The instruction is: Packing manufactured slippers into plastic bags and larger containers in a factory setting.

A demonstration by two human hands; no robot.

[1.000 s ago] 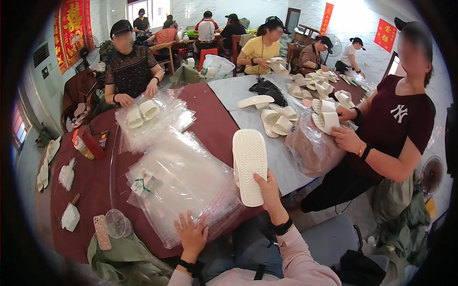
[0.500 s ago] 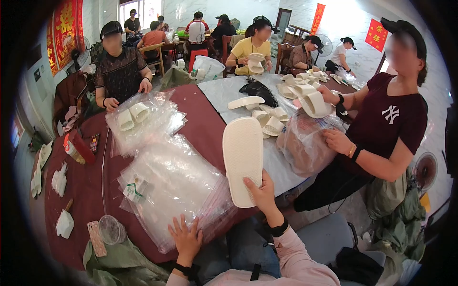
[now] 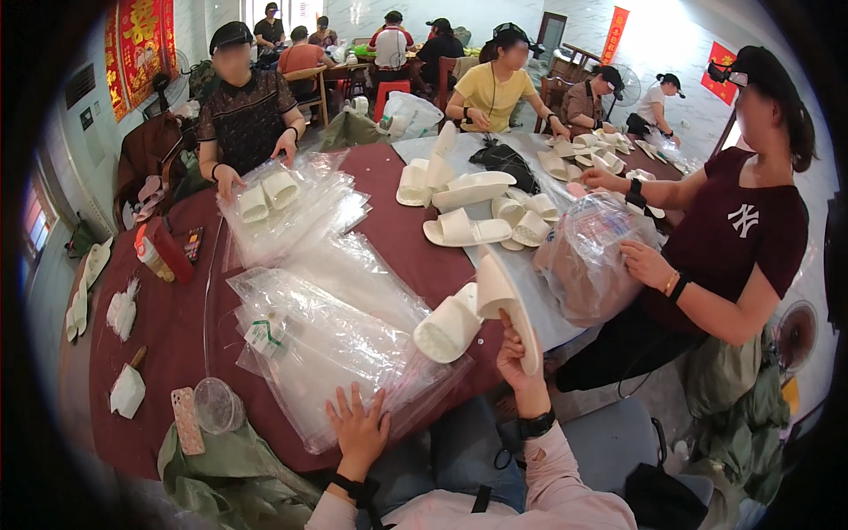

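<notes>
My left hand (image 3: 360, 422) lies flat with fingers spread on a stack of clear plastic bags (image 3: 322, 327). My right hand (image 3: 517, 358) grips a cream slide slipper (image 3: 510, 305) by its sole, the slipper tilted on edge. Another cream slipper (image 3: 448, 324) is just left of it, over the right part of the bag stack; whether it rests there cannot be told. A small white label with a green mark (image 3: 263, 337) sits on the bags. Beyond my right hand, several loose slippers (image 3: 466, 230) lie on the table.
Across the table, a person in dark lace handles bags with a pair of slippers (image 3: 268, 196) on top. On the right, a person in a maroon shirt stands by a filled plastic bag (image 3: 596, 256). A phone (image 3: 186, 421), a round clear tub (image 3: 218, 406) and a red box (image 3: 163, 252) lie left.
The slipper in my right hand has turned from sole-facing to edge-on and lower. A second slipper now shows beside it. More slippers lie on the table; the person in maroon has released theirs.
</notes>
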